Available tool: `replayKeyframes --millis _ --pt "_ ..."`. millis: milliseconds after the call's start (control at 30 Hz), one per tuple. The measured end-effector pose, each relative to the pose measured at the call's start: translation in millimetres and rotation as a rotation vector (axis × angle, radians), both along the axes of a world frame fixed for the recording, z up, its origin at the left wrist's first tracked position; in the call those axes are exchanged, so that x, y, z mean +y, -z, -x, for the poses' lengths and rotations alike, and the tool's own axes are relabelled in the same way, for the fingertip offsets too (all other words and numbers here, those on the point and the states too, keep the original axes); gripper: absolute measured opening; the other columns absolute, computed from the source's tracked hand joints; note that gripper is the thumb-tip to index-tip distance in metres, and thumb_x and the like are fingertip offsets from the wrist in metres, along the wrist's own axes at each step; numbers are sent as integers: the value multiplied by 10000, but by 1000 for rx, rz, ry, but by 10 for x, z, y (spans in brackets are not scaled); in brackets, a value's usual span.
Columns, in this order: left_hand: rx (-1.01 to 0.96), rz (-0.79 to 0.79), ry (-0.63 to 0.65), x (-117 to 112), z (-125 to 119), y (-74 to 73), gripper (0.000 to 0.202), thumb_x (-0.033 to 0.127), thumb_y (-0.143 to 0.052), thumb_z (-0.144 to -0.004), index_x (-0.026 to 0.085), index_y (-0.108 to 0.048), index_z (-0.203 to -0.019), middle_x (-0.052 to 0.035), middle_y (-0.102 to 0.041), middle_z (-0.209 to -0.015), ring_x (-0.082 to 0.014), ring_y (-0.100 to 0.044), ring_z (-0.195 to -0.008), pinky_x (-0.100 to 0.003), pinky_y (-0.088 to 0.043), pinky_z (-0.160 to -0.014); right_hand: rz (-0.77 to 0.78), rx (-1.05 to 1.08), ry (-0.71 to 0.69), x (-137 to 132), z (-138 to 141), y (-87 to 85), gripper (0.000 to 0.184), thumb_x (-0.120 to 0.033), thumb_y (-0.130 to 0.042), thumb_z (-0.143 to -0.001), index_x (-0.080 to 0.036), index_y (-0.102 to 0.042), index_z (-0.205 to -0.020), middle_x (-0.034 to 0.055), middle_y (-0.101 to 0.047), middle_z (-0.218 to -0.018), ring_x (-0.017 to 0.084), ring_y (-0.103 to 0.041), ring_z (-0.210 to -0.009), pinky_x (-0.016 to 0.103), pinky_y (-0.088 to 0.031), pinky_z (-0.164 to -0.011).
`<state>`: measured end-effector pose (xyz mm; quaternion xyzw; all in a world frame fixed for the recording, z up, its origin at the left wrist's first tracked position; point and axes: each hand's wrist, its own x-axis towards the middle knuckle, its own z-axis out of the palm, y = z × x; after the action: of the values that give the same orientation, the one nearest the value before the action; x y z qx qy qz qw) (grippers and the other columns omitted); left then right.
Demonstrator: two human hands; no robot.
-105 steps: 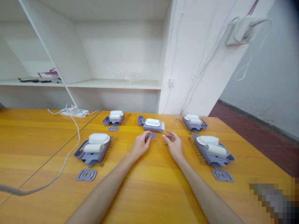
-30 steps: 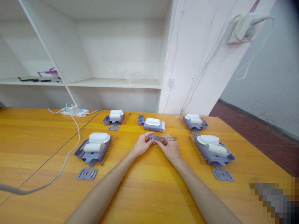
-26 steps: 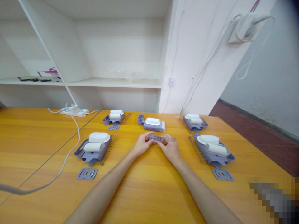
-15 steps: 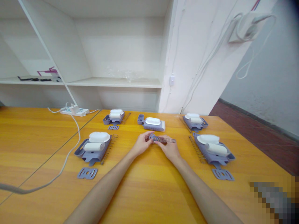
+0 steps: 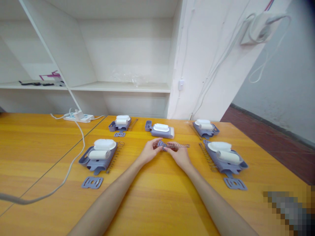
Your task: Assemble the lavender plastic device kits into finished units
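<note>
Both my hands meet at the middle of the orange table [image 5: 152, 196]. My left hand [image 5: 149, 151] pinches a small flat grey plastic plate [image 5: 160, 144]. My right hand [image 5: 179, 154] grips a long metal coil spring [image 5: 179, 145], whose free end sticks out to the right. The spring's near end touches the plate between my fingertips. Just beyond my hands lies a grey holder with a white insert [image 5: 161, 130].
Several grey-and-white part sets lie around: near left [image 5: 99, 155], far left [image 5: 121, 123], far right [image 5: 205, 126], near right [image 5: 225, 157]. Loose springs [image 5: 114, 157] and flat plates [image 5: 91, 182] lie beside them. A white cable [image 5: 73, 157] runs from a power strip [image 5: 78, 117].
My hands were apart with only the left on the plate; now they are together. The right hand has taken up the spring, and its free end has swung slightly right.
</note>
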<state>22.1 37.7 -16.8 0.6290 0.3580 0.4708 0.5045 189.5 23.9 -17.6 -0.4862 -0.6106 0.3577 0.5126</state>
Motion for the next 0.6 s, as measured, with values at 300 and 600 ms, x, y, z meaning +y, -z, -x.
replayKeyframes --millis 300,600 --pt "-4 9 6 -12 9 -14 506 251 -659 -721 106 -511 -1183 -106 -648 -976 -174 -610 -871 -319 -469 -831 -1 69 9 13 5 6 345 -378 -712 -639 -145 -644 -884 85 -704 -821 224 -665 -751 363 -534 -730" --pt "-18 19 12 -16 6 -28 492 273 -661 -727 119 -523 -1173 -94 -649 -969 -169 -610 -878 -316 -467 -843 10 34 -12 -17 -3 -29 329 -406 -704 -647 -144 -663 -841 86 -704 -825 227 -660 -758 351 -524 -723"
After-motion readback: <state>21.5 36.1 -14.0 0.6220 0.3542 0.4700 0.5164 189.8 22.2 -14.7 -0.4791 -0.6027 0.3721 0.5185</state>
